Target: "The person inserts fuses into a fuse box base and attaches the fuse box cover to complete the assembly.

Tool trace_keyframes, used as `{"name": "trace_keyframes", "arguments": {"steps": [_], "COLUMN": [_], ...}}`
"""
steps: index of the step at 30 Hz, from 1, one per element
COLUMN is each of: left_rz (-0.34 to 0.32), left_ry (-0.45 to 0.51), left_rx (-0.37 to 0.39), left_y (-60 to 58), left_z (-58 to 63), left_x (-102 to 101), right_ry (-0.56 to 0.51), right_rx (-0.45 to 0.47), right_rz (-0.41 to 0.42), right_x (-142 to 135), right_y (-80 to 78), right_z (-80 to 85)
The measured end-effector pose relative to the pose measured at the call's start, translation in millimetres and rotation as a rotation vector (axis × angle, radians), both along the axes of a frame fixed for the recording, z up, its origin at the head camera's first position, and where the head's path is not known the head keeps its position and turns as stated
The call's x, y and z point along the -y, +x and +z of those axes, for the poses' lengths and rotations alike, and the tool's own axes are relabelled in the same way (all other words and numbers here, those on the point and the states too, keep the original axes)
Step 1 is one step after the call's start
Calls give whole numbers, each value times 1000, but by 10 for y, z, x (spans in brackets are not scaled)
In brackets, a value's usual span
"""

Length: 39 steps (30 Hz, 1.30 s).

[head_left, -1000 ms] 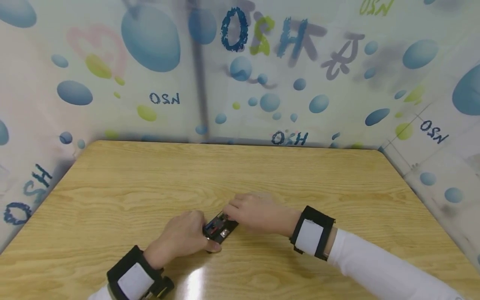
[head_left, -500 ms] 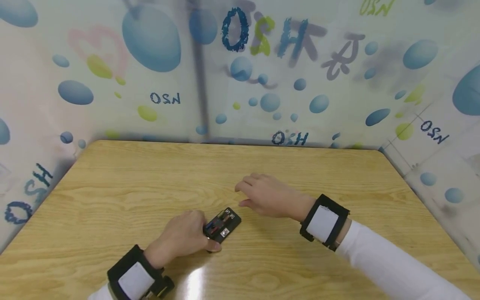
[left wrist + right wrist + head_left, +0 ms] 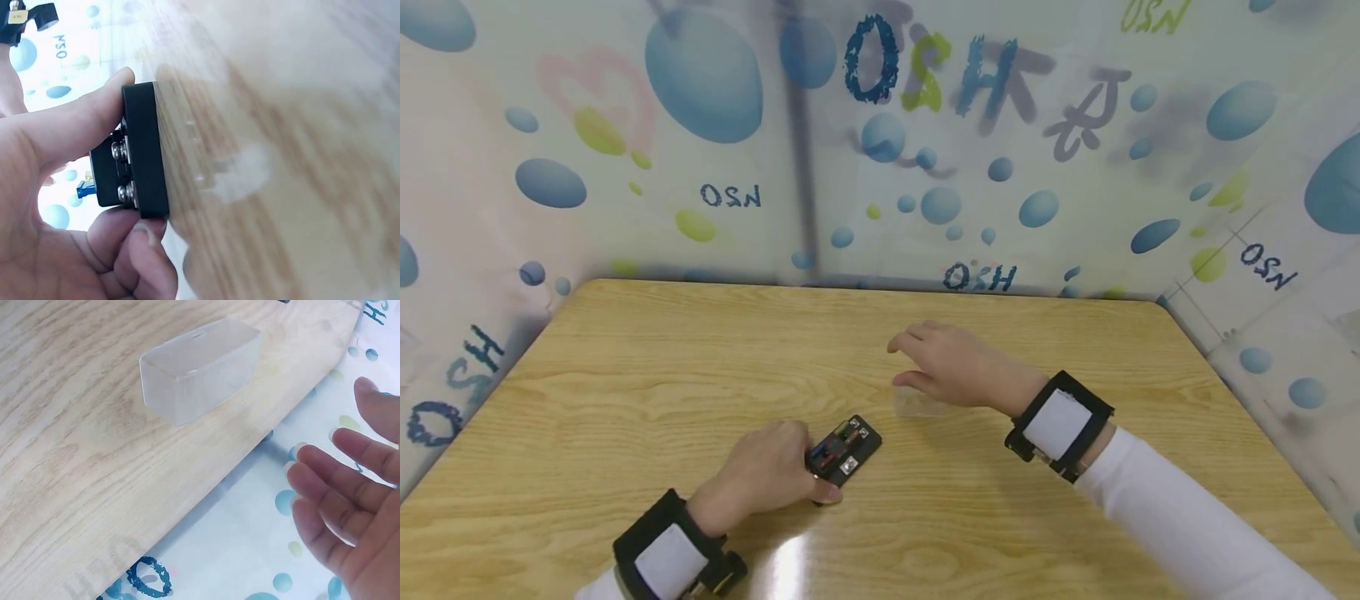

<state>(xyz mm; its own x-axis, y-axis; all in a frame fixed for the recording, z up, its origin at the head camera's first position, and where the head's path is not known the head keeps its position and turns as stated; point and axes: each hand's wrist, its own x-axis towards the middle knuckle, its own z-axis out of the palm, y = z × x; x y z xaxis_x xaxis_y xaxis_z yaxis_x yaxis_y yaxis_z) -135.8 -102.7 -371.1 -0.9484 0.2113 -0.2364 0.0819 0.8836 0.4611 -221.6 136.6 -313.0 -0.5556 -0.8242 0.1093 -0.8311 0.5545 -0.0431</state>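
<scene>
A small black electrical module (image 3: 847,450) with metal screws and red and blue parts lies on the table. My left hand (image 3: 760,471) grips its near left end, thumb on one edge and curled fingers on the opposite one. The left wrist view gives the black base (image 3: 147,150) edge-on, along with two screws and a blue connector (image 3: 87,189). Further right, my right hand (image 3: 955,367) hovers with fingers spread and holds nothing. Just below it stands a clear plastic box (image 3: 200,372), faint and partly hidden by the hand in the head view.
The wooden table (image 3: 700,358) reaches back to a printed fabric wall (image 3: 850,167) with blue dots and letters. Similar fabric flanks it left and right. A bright glare patch (image 3: 790,562) shows near the front edge.
My right hand has left the module, moving back and to the right with its fingers apart. The clear box shows from under it. My left hand and the module keep their place.
</scene>
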Motion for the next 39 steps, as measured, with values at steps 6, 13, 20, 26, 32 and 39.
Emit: {"name": "trace_keyframes", "arguments": {"steps": [6,13,20,26,32,39], "left_rz": [-3,-7,-3,-3,-1,3], "left_ry": [11,5,15,16,7,14], "left_rx": [4,2,2,5,6,17], "left_y": [5,4,5,2,1,3], "left_z": [9,18,20,15,13,21], "left_x": [0,-2,-5,-2,2,-3], "right_ry": [46,158,270,285,313,318], "right_rx": [43,115,264,292,285,279], "right_rz": [-52,-110,-206,-206,-204,-181], "right_x": [-31,-77,-102,-78,-24,19], "right_y": [-33,-22,-10,-26,-14,31], "right_z": [24,6,-36,-86,-145,-225]}}
